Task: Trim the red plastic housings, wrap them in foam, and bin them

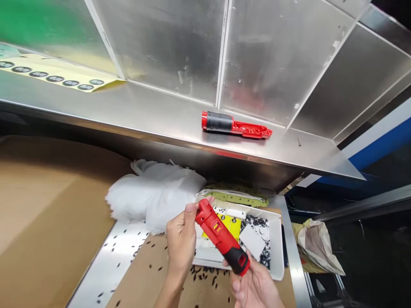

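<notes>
Held tubular red-black casing (pixel 222 237), rectangular white tray (pixel 275 248), metal shelf (pixel 160 110)

The left hand (pixel 181 233) grips the far end of a red-and-black housing (pixel 221 235) and the right hand (pixel 253 284) its near end, with a white tray (pixel 276 246) beneath, white sheets (pixel 160 192) beyond the left hand, and a similar piece (pixel 220 122) on a metal shelf (pixel 154 105) beyond both.
</notes>
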Tool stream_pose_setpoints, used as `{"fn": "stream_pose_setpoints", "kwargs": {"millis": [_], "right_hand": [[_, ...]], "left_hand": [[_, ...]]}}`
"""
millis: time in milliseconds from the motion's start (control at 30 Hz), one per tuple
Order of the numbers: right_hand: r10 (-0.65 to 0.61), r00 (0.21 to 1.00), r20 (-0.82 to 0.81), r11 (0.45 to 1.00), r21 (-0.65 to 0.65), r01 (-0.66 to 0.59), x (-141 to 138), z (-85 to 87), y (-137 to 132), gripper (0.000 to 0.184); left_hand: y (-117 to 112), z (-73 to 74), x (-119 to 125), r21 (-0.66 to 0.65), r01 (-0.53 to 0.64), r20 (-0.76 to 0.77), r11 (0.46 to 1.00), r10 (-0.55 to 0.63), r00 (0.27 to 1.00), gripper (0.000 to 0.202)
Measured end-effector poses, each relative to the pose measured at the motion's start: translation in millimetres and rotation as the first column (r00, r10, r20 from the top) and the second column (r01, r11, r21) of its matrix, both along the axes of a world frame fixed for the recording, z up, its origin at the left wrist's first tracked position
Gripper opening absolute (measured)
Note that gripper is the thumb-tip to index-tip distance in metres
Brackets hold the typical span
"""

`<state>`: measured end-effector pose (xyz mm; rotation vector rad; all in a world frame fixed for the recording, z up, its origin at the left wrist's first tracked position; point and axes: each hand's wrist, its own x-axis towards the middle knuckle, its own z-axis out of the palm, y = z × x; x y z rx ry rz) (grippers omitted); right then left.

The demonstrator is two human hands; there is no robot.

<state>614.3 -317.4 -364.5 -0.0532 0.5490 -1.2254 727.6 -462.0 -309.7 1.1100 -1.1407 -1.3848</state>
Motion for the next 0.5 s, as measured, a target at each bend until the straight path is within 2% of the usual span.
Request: {"fn": "stream_pose_setpoints", "kwargs": {"millis": [133, 267, 433, 500], "right_hand": [[0.089, 0.994, 0.062, 0.996, -0.004, -0.089, -5.6, -10.3, -8.9, 0.061], [0.114, 0.987, 0.109, 0.993, 0.003, -0.115, -10.5, -19.3, -11.7, 0.059], [0.151, 0.987, 0.045, 0.988, 0.034, -0.153, -19.4, -35.1, -7.2, 0.060], [0.111, 0.993, -0.048, 0.992, 0.062, -0.108, -26.1, -44.4, 1.2, 0.055]], "left_hand": [[-8.2, -7.5, 1.1, 0.025, -0.023, 0.029, 0.999, 0.023, 0.999, 0.061], [-10.3, -9.6, -3.1, 0.019, -0.013, 0.054, 1.000, 0.012, 0.998, 0.058], [-1.6, -13.3, -6.2, -0.032, 0.015, 0.149, 0.999, -0.010, 0.989, 0.058], [0.3, -20.8, 2.3, -0.049, 0.020, 0.240, 0.999, -0.008, 0.971, 0.058]]}}
